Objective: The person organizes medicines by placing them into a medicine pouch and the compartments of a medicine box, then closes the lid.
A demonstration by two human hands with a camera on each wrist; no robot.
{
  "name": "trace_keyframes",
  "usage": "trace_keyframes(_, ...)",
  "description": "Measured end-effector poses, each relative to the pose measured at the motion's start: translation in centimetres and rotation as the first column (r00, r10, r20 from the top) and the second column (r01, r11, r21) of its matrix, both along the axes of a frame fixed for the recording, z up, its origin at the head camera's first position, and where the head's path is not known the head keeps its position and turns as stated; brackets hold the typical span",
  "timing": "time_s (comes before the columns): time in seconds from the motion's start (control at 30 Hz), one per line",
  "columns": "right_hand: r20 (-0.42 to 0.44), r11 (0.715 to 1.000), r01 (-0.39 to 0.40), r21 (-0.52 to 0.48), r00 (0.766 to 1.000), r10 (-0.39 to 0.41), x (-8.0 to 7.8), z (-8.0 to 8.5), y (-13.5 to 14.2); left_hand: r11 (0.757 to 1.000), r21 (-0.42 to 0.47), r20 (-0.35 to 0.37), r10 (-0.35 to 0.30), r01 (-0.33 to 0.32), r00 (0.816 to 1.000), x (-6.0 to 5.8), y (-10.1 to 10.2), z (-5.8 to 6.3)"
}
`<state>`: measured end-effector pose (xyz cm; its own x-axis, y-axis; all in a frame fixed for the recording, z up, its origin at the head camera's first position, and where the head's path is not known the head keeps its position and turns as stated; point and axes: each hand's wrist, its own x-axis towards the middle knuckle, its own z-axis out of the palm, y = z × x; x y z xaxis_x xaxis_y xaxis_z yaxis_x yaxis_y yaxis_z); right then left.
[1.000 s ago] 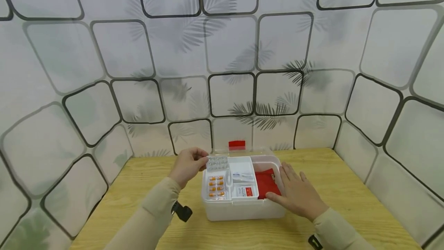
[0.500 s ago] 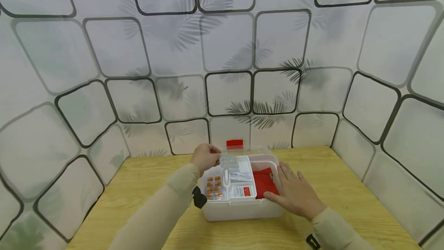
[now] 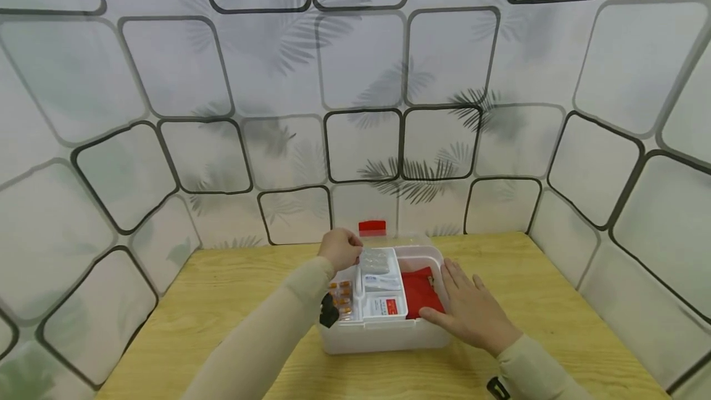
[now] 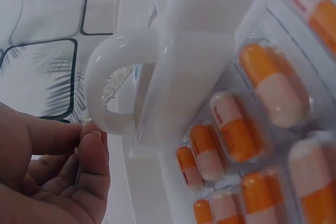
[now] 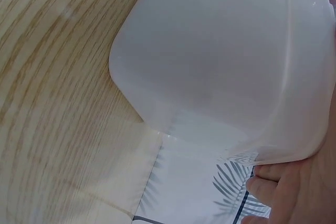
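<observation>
My left hand pinches the edge of a clear blister pack between thumb and fingers, over the back compartment of a white lift-out tray. This tray sits inside a white medicine box. A blister pack of orange capsules lies in the tray's left side, partly covered by my left sleeve in the head view. Beside it rises the tray's white loop handle, close to my left fingertips. My right hand rests on the box's right rim, its fingers straight.
The tray's other compartments hold a white-and-blue packet and a packet with a red patch. Right of the tray lies a red pouch. Behind stands the clear lid with a red latch. Patterned curtain surrounds the wooden table.
My left hand has carried the clear blister pack rightward, from over the tray's left side to the back middle compartment, and lowered it there. The right hand stays on the rim.
</observation>
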<state>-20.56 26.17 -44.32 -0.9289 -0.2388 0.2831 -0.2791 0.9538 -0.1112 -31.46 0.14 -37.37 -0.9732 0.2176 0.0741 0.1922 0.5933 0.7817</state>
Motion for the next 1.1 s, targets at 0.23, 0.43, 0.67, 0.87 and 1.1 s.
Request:
trace_keyframes(0.23, -0.004, 1.0, 0.005, 0.011, 1.0, -0.005, 0.0, 0.1, 0.1, 0.977, -0.211, -0.095, -0.038, 0.017, 0.995, 0.0, 0.5, 0.8)
trace_keyframes(0.43, -0.005, 1.0, 0.002, 0.004, 1.0, -0.002, -0.1, 0.1, 0.0, 0.947, -0.321, -0.149, -0.059, 0.008, 0.987, 0.1, 0.9, 0.9)
trace_keyframes(0.67, 0.007, 1.0, -0.004, -0.015, 1.0, 0.004, -0.1, -0.2, 0.0, 0.94, -0.335, -0.119, -0.105, 0.059, 0.987, 0.3, 0.4, 0.5)
trace_keyframes(0.87, -0.006, 1.0, -0.012, -0.017, 1.0, 0.012, -0.2, -0.3, -0.1, 0.956, -0.282, -0.06, -0.104, 0.084, 0.993, 0.6, -0.6, 0.7)
trace_keyframes(1.1, 0.016, 0.999, -0.015, -0.036, 1.0, 0.016, -0.3, -0.5, 0.3, 0.958, -0.284, -0.15, -0.076, 0.031, 0.986, 0.6, -3.6, 1.3)
